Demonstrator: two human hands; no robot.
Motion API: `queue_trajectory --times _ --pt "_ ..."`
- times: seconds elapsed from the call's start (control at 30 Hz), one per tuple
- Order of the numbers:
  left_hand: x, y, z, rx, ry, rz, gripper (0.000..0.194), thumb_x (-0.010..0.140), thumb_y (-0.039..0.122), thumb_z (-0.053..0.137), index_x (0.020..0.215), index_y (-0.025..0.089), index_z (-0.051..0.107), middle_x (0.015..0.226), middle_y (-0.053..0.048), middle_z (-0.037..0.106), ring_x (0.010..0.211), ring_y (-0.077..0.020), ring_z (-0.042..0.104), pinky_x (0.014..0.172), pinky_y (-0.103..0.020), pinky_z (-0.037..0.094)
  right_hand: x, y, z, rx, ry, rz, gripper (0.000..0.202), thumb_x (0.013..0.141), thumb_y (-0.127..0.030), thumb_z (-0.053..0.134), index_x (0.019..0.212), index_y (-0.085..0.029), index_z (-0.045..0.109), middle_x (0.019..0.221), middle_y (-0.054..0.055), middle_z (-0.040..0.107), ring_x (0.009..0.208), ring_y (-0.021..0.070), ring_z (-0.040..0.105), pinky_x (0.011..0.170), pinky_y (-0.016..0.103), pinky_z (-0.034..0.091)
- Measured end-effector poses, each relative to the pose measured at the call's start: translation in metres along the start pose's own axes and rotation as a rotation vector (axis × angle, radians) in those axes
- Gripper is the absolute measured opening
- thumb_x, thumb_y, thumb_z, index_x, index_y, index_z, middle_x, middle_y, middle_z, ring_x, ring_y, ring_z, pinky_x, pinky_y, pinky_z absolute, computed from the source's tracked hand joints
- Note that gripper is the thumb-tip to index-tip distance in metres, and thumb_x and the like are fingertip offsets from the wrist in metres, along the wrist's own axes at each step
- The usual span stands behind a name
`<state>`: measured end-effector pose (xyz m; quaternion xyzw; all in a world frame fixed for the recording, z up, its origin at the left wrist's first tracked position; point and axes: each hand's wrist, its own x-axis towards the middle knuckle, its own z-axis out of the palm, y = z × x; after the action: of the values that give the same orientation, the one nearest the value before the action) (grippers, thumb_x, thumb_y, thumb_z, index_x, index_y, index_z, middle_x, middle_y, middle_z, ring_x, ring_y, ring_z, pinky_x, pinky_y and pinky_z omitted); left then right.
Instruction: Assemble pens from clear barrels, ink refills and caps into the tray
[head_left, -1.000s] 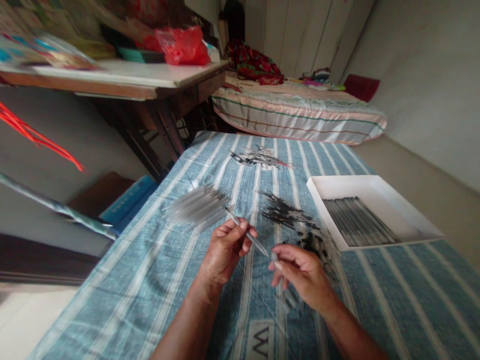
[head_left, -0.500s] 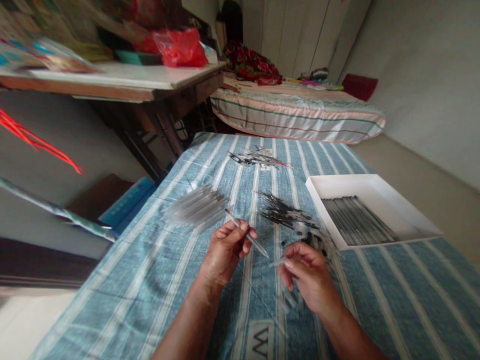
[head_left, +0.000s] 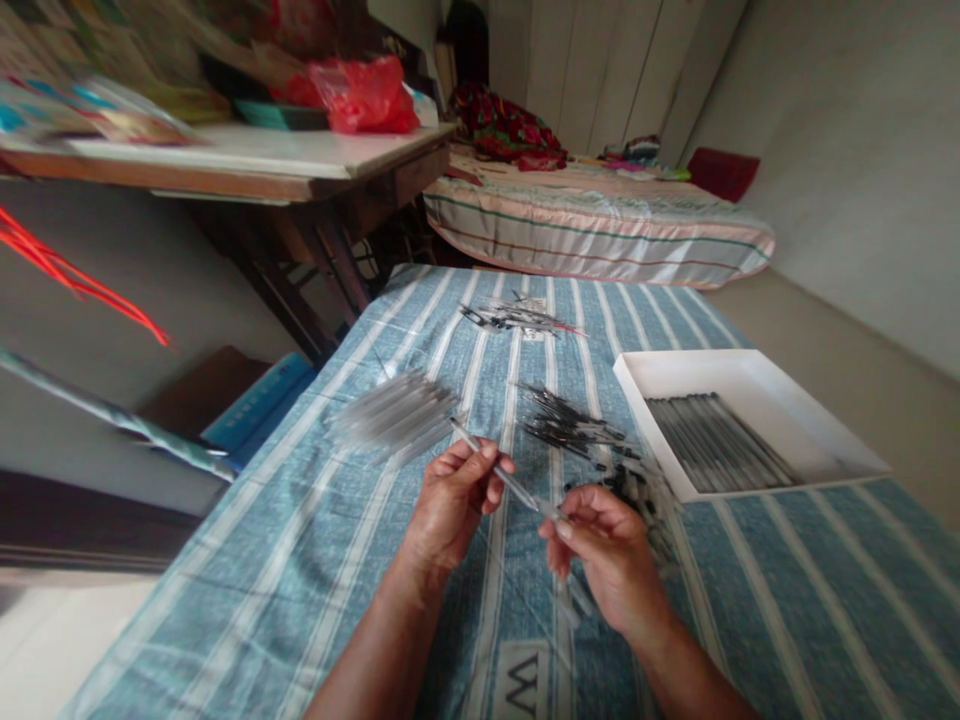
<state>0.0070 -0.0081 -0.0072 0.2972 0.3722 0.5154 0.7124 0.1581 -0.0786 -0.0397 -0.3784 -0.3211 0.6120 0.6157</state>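
A clear pen barrel [head_left: 513, 484] is pinched in my left hand [head_left: 455, 498], its pointed tip toward the lower right. Between the fingertips of my right hand [head_left: 606, 545] is a small clear cap [head_left: 548, 509], which meets the barrel's tip. Left of my hands lies a pile of clear barrels [head_left: 401, 412]. Beyond my right hand are black refills [head_left: 574, 425], with dark and clear small parts [head_left: 641, 490] beside them. A few clear caps [head_left: 576, 598] lie under my right hand, partly hidden by it.
On the right stands a white box [head_left: 817, 430] holding a row of pens [head_left: 716, 440]. More thin pieces [head_left: 517, 316] lie at the far end of the striped cloth [head_left: 420, 620]. A desk with a red bag [head_left: 367, 95] stands back left, a bed [head_left: 600, 225] behind.
My right hand has moved slightly left, bringing the clear cap to the barrel's tip. My left hand keeps its hold on the barrel.
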Motion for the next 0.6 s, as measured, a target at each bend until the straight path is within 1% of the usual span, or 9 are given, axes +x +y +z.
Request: queue_trajectory --times 0.13,0.37,0.6 --pt "-0.0011 0.0025 0.0023 0.002 0.033 0.013 0.022 0.067 0.025 0.075 0.072 0.013 0.057 0.065 -0.002 0.068 0.039 -0.0035 0.045 0.036 -0.014 0.032 0.001 0.0002 0.001 -0.024 0.006 0.004 0.019 0.073 -0.026 0.071 0.078 -0.018 0.055 0.069 0.003 0.071 0.043 0.0106 0.057 0.039 0.021 0.044" --pt "-0.0007 0.0016 0.0025 0.043 0.051 0.035 0.021 0.067 0.026 0.075 0.07 0.013 0.059 0.064 -0.002 0.068 0.038 -0.0046 0.047 0.035 -0.015 0.035 0.0028 0.0024 0.004 -0.103 0.03 0.007 0.021 0.07 -0.029 0.073 0.08 -0.018 0.058 0.068 0.003 0.07 0.042 0.0107 0.057 0.038 0.02 0.045" --pt "-0.0011 -0.0025 0.0036 0.091 0.019 0.035 0.02 0.069 0.027 0.073 0.07 0.013 0.059 0.064 -0.002 0.068 0.038 -0.0058 0.049 0.035 -0.016 0.037 0.0035 0.0044 0.0063 -0.14 0.051 0.006 0.023 0.07 -0.032 0.073 0.081 -0.017 0.059 0.067 0.003 0.07 0.043 0.0109 0.058 0.037 0.02 0.046"
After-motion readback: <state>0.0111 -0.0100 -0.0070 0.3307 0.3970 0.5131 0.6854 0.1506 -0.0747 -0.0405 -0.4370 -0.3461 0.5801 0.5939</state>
